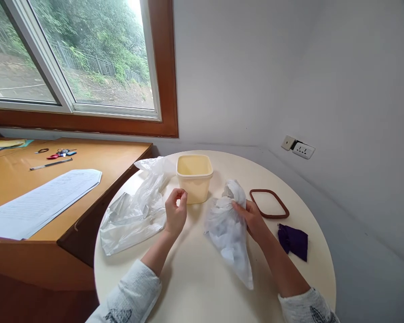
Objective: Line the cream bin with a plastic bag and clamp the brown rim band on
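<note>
My right hand [252, 220] grips a bunched white plastic bag [227, 233] just below its gathered neck. The bag looks filled with something pale, which its cloudy film hides. My left hand [176, 208] is raised over the table with curled fingers, and nothing shows in them. Just behind it stands a pale yellow plastic bin [194, 186] with an open top. A second crumpled clear plastic bag [134, 220] lies flat to the left of that hand.
On the round cream table [202, 287], a brown rounded-square frame [283, 207] and a folded dark purple cloth [293, 242] lie at the right. A wooden desk [111, 159] at the left carries papers [47, 202], a pen [51, 164] and keys [62, 153]. Walls stand behind.
</note>
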The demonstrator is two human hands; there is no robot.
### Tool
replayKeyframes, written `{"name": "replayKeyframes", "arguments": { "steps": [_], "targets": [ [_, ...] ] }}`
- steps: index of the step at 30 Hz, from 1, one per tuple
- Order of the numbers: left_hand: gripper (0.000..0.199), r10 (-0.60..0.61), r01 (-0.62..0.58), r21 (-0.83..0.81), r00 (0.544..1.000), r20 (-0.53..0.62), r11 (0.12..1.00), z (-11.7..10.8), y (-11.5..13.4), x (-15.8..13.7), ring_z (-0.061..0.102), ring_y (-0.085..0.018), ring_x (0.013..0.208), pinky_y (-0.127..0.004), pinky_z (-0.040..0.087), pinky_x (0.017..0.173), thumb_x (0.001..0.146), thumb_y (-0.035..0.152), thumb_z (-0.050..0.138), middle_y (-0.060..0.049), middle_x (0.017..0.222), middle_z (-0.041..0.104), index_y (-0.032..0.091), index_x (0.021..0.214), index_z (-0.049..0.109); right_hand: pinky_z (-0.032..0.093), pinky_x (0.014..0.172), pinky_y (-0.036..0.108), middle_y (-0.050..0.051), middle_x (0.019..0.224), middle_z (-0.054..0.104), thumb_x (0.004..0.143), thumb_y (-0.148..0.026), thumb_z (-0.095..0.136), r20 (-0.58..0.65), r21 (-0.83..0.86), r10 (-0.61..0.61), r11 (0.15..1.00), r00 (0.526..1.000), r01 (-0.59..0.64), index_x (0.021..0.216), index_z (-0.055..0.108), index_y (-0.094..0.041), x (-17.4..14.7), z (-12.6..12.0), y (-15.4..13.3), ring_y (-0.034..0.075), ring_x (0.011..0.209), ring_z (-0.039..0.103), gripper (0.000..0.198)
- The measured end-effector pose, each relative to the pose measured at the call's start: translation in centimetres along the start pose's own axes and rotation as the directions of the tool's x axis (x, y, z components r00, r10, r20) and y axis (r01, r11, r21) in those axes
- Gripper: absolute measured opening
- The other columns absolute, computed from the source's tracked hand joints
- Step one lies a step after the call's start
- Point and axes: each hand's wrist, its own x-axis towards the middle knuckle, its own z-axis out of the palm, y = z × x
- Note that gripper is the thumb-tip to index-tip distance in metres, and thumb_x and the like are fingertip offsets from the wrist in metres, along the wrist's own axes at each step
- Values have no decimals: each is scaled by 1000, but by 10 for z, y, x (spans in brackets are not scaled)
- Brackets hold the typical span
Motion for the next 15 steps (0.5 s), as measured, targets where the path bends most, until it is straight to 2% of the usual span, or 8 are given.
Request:
{"name": "replayKeyframes", "arguments": {
  "steps": [3,7,12,15],
  "targets": [
    [11,-6,6,11,1000,-15,1000,0,-5,1,42,-15,66,-24,34,64,75,25,54,2,65,47,21,65,53,44,63,30,6,79,66,72,-46,63,-99,-2,-16,1000,995,16,86,66,-17,-3,0,-6,21,72,59,32],
    [11,-7,7,30,1000,-5,1000,-1,-10,2,43,-15,65,-24,34,64,77,25,53,2,65,48,21,67,53,46,61,29,6,81,67,70,-44,66,-299,38,-61,996,952,75,86,66,-19,-5,-1,-13,23,78,60,29],
    [11,-13,12,52,1000,7,999,-2,-14,2,44,-15,66,-25,34,65,79,24,50,2,67,50,20,68,53,49,57,31,7,80,66,68,-44,68,-448,86,-63,990,892,114,89,65,-20,3,-6,-27,23,77,62,32],
    [12,-16,15,57,1000,2,998,-3,-17,2,45,-15,66,-25,34,65,79,24,49,2,66,50,20,68,52,50,57,33,8,78,66,66,-45,70,-485,83,-99,984,869,158,89,65,-19,15,-9,-42,24,74,62,35]
  ]
}}
